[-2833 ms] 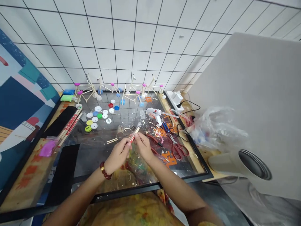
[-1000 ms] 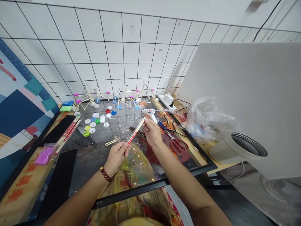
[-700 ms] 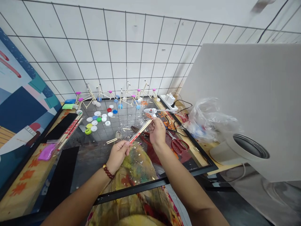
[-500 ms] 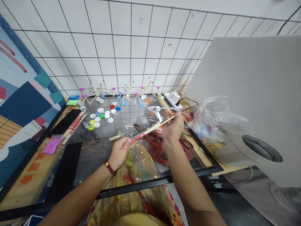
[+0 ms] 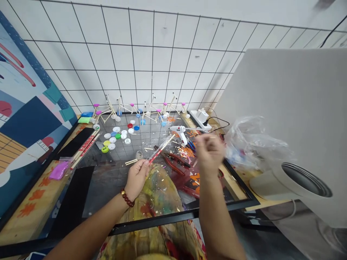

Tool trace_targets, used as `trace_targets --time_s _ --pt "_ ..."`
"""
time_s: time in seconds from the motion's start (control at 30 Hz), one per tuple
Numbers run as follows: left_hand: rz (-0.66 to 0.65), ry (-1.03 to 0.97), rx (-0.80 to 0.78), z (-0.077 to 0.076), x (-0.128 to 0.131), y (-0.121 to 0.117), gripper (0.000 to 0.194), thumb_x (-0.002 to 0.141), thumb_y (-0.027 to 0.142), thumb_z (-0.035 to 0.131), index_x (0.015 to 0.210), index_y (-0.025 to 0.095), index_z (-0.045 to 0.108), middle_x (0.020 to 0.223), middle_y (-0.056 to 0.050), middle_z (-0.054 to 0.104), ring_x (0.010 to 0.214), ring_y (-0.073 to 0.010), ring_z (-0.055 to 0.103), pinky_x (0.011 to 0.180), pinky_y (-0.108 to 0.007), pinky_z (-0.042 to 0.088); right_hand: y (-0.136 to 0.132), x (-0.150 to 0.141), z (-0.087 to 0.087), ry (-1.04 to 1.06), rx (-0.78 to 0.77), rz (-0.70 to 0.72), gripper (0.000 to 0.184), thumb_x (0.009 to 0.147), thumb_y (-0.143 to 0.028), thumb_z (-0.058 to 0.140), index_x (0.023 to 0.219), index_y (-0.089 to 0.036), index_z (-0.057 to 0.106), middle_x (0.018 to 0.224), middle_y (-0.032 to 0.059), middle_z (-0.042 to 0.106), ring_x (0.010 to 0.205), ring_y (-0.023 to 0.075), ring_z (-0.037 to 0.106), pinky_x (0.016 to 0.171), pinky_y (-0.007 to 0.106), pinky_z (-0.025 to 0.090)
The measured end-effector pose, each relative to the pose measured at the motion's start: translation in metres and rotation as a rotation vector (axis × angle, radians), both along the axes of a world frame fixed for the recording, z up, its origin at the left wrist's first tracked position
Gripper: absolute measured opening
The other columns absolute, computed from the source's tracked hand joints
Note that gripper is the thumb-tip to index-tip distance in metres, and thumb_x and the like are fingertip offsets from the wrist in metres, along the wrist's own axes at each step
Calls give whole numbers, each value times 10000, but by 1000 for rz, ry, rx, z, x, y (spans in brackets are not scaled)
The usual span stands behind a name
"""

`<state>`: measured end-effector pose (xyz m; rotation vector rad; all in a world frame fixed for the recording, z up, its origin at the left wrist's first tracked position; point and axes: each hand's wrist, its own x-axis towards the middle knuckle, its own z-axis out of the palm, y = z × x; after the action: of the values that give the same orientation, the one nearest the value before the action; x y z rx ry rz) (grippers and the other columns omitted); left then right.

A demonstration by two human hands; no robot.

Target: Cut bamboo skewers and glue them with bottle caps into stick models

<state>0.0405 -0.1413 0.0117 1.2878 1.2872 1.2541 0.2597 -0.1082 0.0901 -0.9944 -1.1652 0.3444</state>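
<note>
My left hand [image 5: 137, 177] is closed around the near end of a narrow clear-and-red paper-and-plastic chopstick wrapper [image 5: 155, 156]. A pale wooden chopstick [image 5: 170, 140] sticks out of the wrapper's far end, pointing up and right. My right hand [image 5: 210, 153] is raised over the right side of the table, fingers curled in and blurred; what they hold, if anything, I cannot make out. Behind the wrapper's tip lies a white glue gun [image 5: 181, 133]. Red-handled pliers [image 5: 176, 159] lie between my hands.
Several bottle caps [image 5: 118, 136] lie left of centre. Stick figures [image 5: 159, 112] with pink tops stand along the tiled wall. Wrapped chopsticks [image 5: 85, 146] and a purple packet [image 5: 60, 169] are at left. A power strip [image 5: 200, 121], plastic bag [image 5: 252, 141] and white cylinder [image 5: 273, 184] are at right.
My right hand has moved right and away from the chopsticks, which it was gripping at the far end. Less chopstick now shows beyond the wrapper in my left hand.
</note>
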Motion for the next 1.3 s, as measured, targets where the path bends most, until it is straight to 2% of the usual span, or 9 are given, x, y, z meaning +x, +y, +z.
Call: trace_targets --time_s 0.17,0.3,0.47,0.67,0.8,0.87,0.97,1.1,1.3 --pt "-30 -68 14 0 -3 0 372 889 511 533 851 163 658 580 38 450 532 -98 389 521 -215 300 1 -39 -21 -642 -105 23 548 873 -441 608 1344 -185 492 989 118 652 799 232 627 664 334 482" --pt "-58 78 117 5 -7 -1 353 936 444 483 767 164 615 580 39 447 555 -99 410 574 -223 335 6 -40 -24 -267 -165 80 548 916 -459 546 1378 -182 447 882 64 640 717 189 592 637 318 472" --pt "-120 223 235 10 -8 -5 335 951 397 452 735 176 580 566 39 463 560 -108 439 595 -231 357 8 -32 -18 140 -252 365 291 876 -465 608 893 -186 690 603 -37 537 502 89 428 490 219 337" --pt "4 204 217 12 -9 1 368 918 427 482 659 177 560 539 35 464 530 -104 429 558 -225 352 7 -18 -5 460 -101 227 324 757 -478 740 734 -167 652 495 -73 474 414 45 317 411 178 214" --pt "226 -126 79 14 -24 13 351 841 502 575 739 166 598 526 52 434 461 -77 337 439 -195 252 16 25 1 752 115 183 363 760 -494 737 718 -204 522 509 -115 409 373 32 197 363 150 182" --pt "269 -298 14 23 -27 17 346 795 504 636 775 161 593 536 61 431 438 -57 299 406 -176 200 20 44 0 801 150 370 366 809 -470 697 706 -213 458 514 -124 342 380 42 119 345 142 169" --pt "45 -443 -143 50 -13 24 306 739 404 719 848 152 585 575 63 460 425 -32 300 392 -144 188 20 45 -8 823 111 620 359 867 -426 638 695 -223 398 496 -135 221 399 58 6 326 130 107" --pt "-347 -472 -315 100 45 42 189 764 214 664 909 157 557 607 48 488 434 -36 363 394 -123 246 19 1 -34 712 -270 1504 457 837 -532 637 667 -223 347 437 -141 234 347 37 46 309 116 152" --pt "-584 -422 -367 157 139 96 168 807 12 507 763 166 456 587 52 436 394 -16 301 353 -107 161 16 -24 -63 499 -368 1788 520 675 -625 730 606 -212 421 365 -70 418 265 59 271 275 187 250"
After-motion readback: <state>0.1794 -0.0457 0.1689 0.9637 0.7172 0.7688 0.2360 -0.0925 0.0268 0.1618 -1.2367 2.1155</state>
